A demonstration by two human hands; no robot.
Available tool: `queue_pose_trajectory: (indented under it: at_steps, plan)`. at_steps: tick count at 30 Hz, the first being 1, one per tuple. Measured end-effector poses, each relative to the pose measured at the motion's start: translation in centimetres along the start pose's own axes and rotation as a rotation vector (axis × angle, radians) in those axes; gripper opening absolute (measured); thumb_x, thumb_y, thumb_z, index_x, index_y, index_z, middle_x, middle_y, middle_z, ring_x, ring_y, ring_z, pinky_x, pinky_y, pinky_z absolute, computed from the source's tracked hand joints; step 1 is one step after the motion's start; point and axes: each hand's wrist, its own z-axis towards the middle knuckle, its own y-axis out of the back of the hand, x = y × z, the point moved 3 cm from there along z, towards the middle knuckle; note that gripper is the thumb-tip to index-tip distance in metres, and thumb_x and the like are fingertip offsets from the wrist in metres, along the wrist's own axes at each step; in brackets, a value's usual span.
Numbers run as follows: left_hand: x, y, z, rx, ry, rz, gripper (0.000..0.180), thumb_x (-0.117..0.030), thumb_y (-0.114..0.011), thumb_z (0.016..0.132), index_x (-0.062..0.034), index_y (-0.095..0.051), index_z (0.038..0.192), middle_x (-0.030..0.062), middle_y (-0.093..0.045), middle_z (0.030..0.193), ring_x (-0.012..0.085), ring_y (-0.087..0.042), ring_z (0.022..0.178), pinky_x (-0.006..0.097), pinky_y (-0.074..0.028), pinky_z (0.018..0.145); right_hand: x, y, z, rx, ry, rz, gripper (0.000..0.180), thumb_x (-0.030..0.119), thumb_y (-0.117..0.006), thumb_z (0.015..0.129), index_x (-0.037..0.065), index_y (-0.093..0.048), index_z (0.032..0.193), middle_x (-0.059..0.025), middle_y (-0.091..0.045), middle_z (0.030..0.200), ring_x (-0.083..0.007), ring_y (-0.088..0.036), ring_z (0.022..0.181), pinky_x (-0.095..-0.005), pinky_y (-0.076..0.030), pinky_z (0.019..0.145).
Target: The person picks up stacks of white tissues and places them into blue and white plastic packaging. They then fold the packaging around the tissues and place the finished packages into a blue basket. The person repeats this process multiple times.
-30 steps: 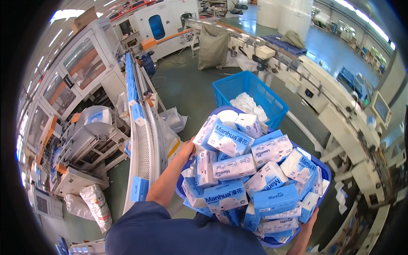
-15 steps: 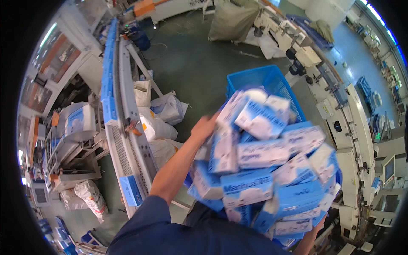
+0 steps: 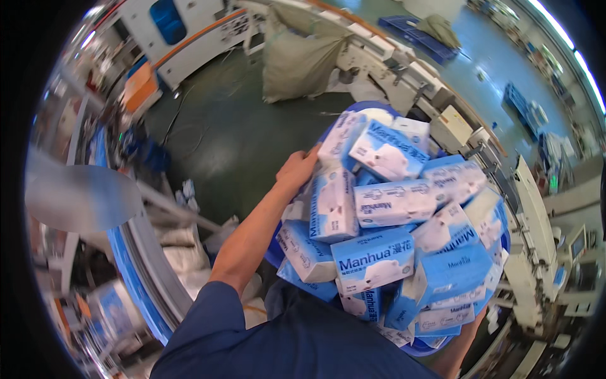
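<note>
A round blue tub (image 3: pixel 275 256) is held up in front of my body, heaped with soft tissue packs (image 3: pixel 374 260) in white and light blue. They lie at all angles and rise above the rim. My left hand (image 3: pixel 299 167) is closed on the tub's far left edge, beside an upright pack; its fingertips are hidden. At the lower right my right forearm (image 3: pixel 466 344) reaches along the tub's side, and the packs and tub hide the hand. Among the packs at the far end sits a round white item (image 3: pixel 377 115).
To the left runs a conveyor (image 3: pixel 148 271) with a blue edge, white sacks (image 3: pixel 189 259) beside it. A large beige sack (image 3: pixel 300 57) stands ahead on the green floor. A long machine line (image 3: pixel 454 123) borders the right. A cable (image 3: pixel 180 114) trails on the floor.
The surroundings have shifted left and downward in view, while the loaded tub stays before me. The blue crate seen beyond it earlier no longer shows. My left hand keeps its hold.
</note>
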Motion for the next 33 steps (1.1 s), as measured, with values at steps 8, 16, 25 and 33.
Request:
queue_pose_trajectory:
  at_steps: [8, 16, 25, 33]
  plan:
    - [6.6, -15.7, -16.9, 0.231, -0.063, -0.016, 0.068, -0.072, -0.042, 0.085, -0.0064, -0.062, 0.081, 0.0038, -0.057, 0.061, 0.0159, -0.057, 0.059, 0.029, -0.042, 0.06, -6.6, 25.5, -13.4, -0.248, -0.238, 0.046, 0.033, 0.03, -0.052, 0.095, 0.005, -0.056, 0.117, -0.0081, -0.061, 0.103, -0.0183, -0.061, 0.089, -0.0356, -0.051, 0.074]
    - [1.7, -17.5, -17.1, 0.388, -0.053, 0.0, 0.065, -0.063, -0.05, 0.087, -0.0004, -0.063, 0.077, 0.0047, -0.056, 0.063, 0.0142, -0.053, 0.056, 0.029, -0.04, 0.056, -5.0, 29.3, -23.1, -0.473, -0.332, -0.127, 0.037, 0.034, -0.045, 0.096, 0.003, -0.061, 0.109, -0.0084, -0.063, 0.098, -0.0168, -0.06, 0.087, -0.0336, -0.049, 0.077]
    - [-2.5, -18.8, -17.5, 0.437, 0.121, -0.05, 0.053, -0.051, -0.053, 0.091, -0.0014, -0.061, 0.074, 0.0006, -0.05, 0.061, 0.0131, -0.047, 0.05, 0.029, -0.037, 0.048, 0.9, 26.2, -27.8, -0.761, -0.66, 0.212, 0.041, 0.034, -0.046, 0.095, -0.002, -0.064, 0.104, -0.0109, -0.065, 0.095, -0.0168, -0.062, 0.082, -0.033, -0.05, 0.072]
    - [-0.4, -20.8, -15.6, 0.543, 0.157, 0.068, 0.043, -0.04, -0.046, 0.096, -0.0017, -0.065, 0.096, 0.0043, -0.062, 0.073, 0.0153, -0.058, 0.061, 0.029, -0.044, 0.055, 1.2, 27.0, -28.9, -0.831, -0.71, 0.062, 0.046, 0.041, -0.055, 0.088, -0.002, -0.066, 0.101, -0.009, -0.067, 0.093, -0.0223, -0.065, 0.085, -0.037, -0.052, 0.076]
